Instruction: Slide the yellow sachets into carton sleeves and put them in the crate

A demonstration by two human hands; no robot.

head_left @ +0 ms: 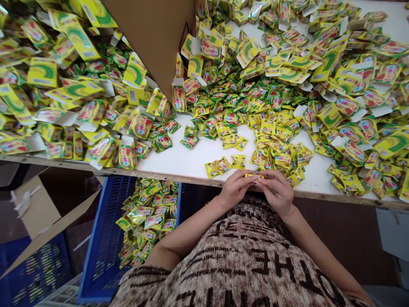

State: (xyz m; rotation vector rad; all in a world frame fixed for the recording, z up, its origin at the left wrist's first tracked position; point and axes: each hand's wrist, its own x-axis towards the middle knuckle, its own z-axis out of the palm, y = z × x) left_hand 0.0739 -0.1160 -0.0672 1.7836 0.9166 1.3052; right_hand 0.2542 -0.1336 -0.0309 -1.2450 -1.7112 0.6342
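While left hand (pixel 236 187) and right hand (pixel 277 192) pinch a small yellow packet (pixel 254 176) by the tabletop (pixel 193 158) edge, lower right of frame center, fingers nearly closed on it, step looks like two-handed handling; next move seems to need light, even grip

Left hand (pixel 234 187) and right hand (pixel 278 192), fingers (pixel 244 181) on a yellow packet (pixel 254 175) at the table edge (pixel 188 178)
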